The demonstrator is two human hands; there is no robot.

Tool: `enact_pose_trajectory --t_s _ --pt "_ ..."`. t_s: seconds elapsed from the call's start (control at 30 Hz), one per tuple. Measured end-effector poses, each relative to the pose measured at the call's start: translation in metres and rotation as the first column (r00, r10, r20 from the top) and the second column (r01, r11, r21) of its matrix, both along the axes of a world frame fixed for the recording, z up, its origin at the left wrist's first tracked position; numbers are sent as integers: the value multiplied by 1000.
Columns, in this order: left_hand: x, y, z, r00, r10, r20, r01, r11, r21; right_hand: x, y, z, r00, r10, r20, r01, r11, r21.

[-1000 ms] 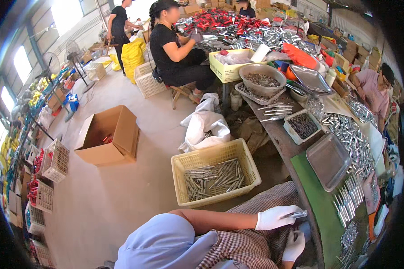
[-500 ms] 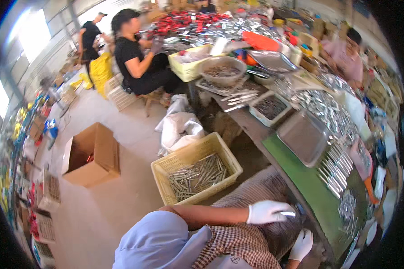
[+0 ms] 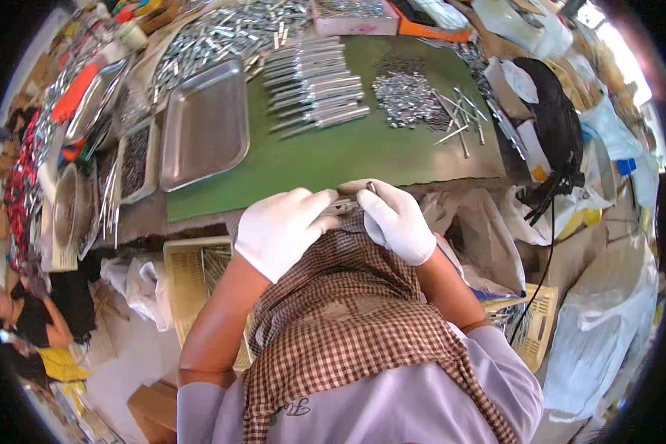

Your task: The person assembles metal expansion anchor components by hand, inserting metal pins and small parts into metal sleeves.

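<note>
My left hand, in a white glove, is closed with its fingers pinching a slim silver metal piece in front of my checked apron. My right hand, gloved in white too, is closed at the other end of that piece. A small metal tip pokes up by the right thumb; whether it belongs to the same piece I cannot tell. Just beyond both hands lies a green work mat. On it sits a row of silver metal rods, with a heap of small metal parts to its right.
An empty-looking steel tray stands left of the rods. Thin loose pins lie at the mat's right. Beneath the table edge are yellow crates on the left and right. White sacks fill the right side; a co-worker sits far left.
My view has swung right from the floor and co-workers to the table. The hands, apart before with the left one holding a small silver piece, have come together around a metal piece.
</note>
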State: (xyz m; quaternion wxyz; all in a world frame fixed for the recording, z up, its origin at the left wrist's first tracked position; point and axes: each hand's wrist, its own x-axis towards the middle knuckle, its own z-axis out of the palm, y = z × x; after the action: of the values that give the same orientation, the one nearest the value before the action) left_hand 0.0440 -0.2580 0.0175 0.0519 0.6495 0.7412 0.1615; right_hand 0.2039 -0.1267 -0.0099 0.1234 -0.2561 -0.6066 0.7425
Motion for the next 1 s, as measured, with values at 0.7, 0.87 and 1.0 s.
enact_pose_trajectory --t_s 0.7,0.87,1.0 --pt "-7 45 -17 980 64 187 -70 997 27 -11 44 -15 967 -222 127 160 912 377" --pt "1 54 -16 994 82 76 -79 996 -41 2 67 -11 931 -356 78 234 750 619" --pt "19 71 -21 996 81 -40 -85 989 -124 4 113 -15 862 -505 50 140 331 933"
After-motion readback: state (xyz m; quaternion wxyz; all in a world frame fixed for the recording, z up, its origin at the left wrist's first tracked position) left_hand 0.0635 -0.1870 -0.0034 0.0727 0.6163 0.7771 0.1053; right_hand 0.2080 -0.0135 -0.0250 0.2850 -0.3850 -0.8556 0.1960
